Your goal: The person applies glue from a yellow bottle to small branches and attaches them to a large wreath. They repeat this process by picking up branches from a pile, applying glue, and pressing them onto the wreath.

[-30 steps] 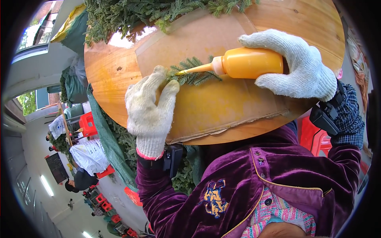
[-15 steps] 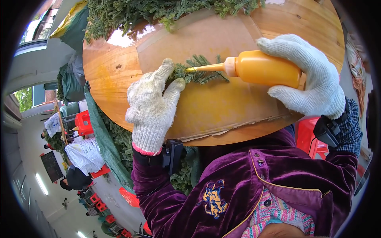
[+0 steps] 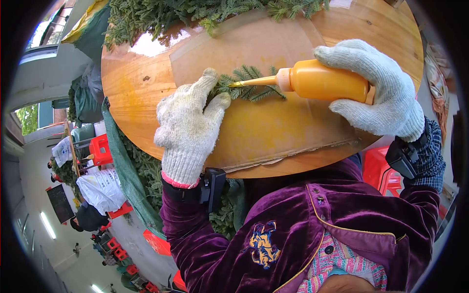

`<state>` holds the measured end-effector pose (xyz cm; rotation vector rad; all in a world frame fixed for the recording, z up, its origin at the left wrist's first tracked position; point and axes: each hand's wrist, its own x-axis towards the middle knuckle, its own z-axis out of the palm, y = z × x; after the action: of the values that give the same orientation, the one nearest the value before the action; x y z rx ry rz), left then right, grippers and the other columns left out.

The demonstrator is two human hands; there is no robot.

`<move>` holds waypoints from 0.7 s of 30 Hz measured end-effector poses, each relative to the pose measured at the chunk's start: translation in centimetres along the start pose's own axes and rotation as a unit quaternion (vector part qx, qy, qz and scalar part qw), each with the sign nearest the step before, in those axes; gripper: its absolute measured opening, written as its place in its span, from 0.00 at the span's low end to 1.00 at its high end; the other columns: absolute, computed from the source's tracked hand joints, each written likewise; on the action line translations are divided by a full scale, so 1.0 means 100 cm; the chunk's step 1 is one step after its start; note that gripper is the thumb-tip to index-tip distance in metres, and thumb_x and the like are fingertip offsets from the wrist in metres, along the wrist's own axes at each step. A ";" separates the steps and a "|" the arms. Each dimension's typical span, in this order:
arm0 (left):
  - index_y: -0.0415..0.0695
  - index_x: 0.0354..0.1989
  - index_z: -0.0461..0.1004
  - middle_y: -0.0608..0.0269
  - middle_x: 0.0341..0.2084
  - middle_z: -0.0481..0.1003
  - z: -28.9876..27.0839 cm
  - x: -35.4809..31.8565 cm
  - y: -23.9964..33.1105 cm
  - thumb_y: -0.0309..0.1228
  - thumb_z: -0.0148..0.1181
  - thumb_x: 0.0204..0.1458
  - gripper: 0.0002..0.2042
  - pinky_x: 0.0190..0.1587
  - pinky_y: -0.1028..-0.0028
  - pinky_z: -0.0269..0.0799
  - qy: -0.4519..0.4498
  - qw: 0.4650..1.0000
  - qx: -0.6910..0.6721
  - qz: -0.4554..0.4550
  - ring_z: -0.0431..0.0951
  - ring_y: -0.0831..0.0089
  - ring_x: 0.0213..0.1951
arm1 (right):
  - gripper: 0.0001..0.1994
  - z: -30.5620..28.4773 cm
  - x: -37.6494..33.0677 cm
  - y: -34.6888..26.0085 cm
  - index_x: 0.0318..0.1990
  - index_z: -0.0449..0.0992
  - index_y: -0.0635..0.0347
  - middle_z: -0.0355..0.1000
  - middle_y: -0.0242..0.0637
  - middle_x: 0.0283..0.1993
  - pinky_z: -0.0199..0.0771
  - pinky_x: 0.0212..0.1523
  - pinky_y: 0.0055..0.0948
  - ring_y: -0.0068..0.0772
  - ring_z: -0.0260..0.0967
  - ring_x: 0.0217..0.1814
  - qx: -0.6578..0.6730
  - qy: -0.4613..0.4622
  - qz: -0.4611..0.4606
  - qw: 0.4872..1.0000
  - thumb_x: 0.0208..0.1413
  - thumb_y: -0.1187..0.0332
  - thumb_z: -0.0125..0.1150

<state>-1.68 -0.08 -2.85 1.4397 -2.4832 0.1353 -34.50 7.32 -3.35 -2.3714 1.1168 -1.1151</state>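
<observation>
A: Changed since a second ago?

B: Shifted, mostly. Right hand [image 3: 378,90] further right of the sprig [image 3: 249,84] than before, fingers clamped round the orange bottle [image 3: 322,83], nozzle tip touching the sprig's stem end. Left hand [image 3: 188,122] up a little, fingers together and flat, tips pinning the sprig's left end.

A: And the sprig itself?

B: Flat on the cardboard [image 3: 273,132], near the sheet's upper middle, between the two hands. Same spot as before, roughly; only the hands around it moved.

A: Meaning?

B: Probably glue going on at the stem, judging by the nozzle contact; no bead visible, so hard to say how much is out.

A: Anything else around the sprig?

B: More greenery [image 3: 195,14] heaped beyond it, at the far edge of the round table [image 3: 132,97]
</observation>
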 end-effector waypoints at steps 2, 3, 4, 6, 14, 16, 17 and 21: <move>0.47 0.53 0.79 0.57 0.35 0.82 -0.001 -0.002 0.000 0.40 0.68 0.52 0.21 0.50 0.58 0.70 0.006 1.000 0.008 0.005 0.81 0.58 0.41 | 0.32 0.000 0.002 -0.002 0.60 0.75 0.63 0.74 0.48 0.56 0.71 0.61 0.37 0.48 0.74 0.57 0.004 -0.005 0.002 1.000 0.42 0.76 0.74; 0.47 0.53 0.79 0.57 0.35 0.82 -0.001 -0.003 0.000 0.40 0.68 0.52 0.21 0.50 0.58 0.70 0.008 1.000 0.012 0.008 0.81 0.58 0.42 | 0.32 0.000 0.003 -0.003 0.60 0.76 0.63 0.74 0.47 0.55 0.72 0.60 0.37 0.49 0.74 0.57 0.006 -0.007 0.003 1.000 0.41 0.77 0.73; 0.47 0.53 0.79 0.57 0.35 0.82 -0.001 -0.004 0.000 0.40 0.68 0.52 0.21 0.50 0.58 0.70 0.009 1.000 0.012 0.008 0.81 0.58 0.42 | 0.32 -0.001 0.005 -0.005 0.60 0.76 0.63 0.74 0.47 0.55 0.72 0.60 0.37 0.49 0.74 0.57 0.006 -0.008 0.003 1.000 0.41 0.77 0.73; 0.47 0.53 0.79 0.56 0.35 0.82 -0.002 -0.006 0.001 0.41 0.67 0.52 0.20 0.50 0.58 0.70 0.004 1.000 0.025 0.003 0.81 0.58 0.42 | 0.32 -0.003 0.008 -0.011 0.59 0.76 0.62 0.74 0.48 0.53 0.73 0.57 0.38 0.50 0.74 0.55 -0.024 -0.014 0.002 1.000 0.39 0.78 0.73; 0.47 0.52 0.80 0.56 0.35 0.82 -0.006 -0.007 -0.002 0.40 0.67 0.53 0.19 0.49 0.58 0.69 0.002 0.999 -0.033 -0.030 0.82 0.59 0.41 | 0.34 -0.005 0.011 -0.019 0.59 0.77 0.60 0.73 0.48 0.51 0.75 0.54 0.38 0.51 0.75 0.53 -0.054 -0.033 0.013 0.998 0.37 0.80 0.72; 0.47 0.52 0.80 0.56 0.35 0.82 -0.006 -0.008 -0.002 0.40 0.67 0.53 0.19 0.49 0.58 0.69 0.006 0.997 -0.062 -0.038 0.82 0.59 0.41 | 0.34 -0.005 0.011 -0.020 0.59 0.77 0.60 0.73 0.48 0.51 0.75 0.54 0.38 0.51 0.75 0.52 -0.062 -0.038 0.018 0.997 0.37 0.80 0.72; 0.47 0.52 0.80 0.56 0.35 0.82 -0.005 -0.009 0.000 0.40 0.67 0.53 0.19 0.48 0.58 0.69 0.007 0.999 -0.035 -0.034 0.82 0.59 0.41 | 0.34 -0.005 0.011 -0.021 0.59 0.77 0.60 0.73 0.48 0.51 0.75 0.54 0.38 0.51 0.75 0.52 -0.064 -0.035 0.016 0.997 0.36 0.81 0.72; 0.47 0.53 0.80 0.56 0.35 0.82 -0.006 -0.012 0.005 0.40 0.67 0.53 0.20 0.47 0.58 0.69 0.008 1.000 0.020 -0.023 0.82 0.59 0.40 | 0.34 -0.006 0.010 -0.024 0.59 0.77 0.60 0.73 0.48 0.52 0.75 0.53 0.37 0.51 0.75 0.52 -0.071 -0.032 0.009 0.997 0.36 0.81 0.71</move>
<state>-1.46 1.27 -2.60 1.5039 -2.4471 0.1878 -33.31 8.18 -1.09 -2.4802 1.2301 -0.9751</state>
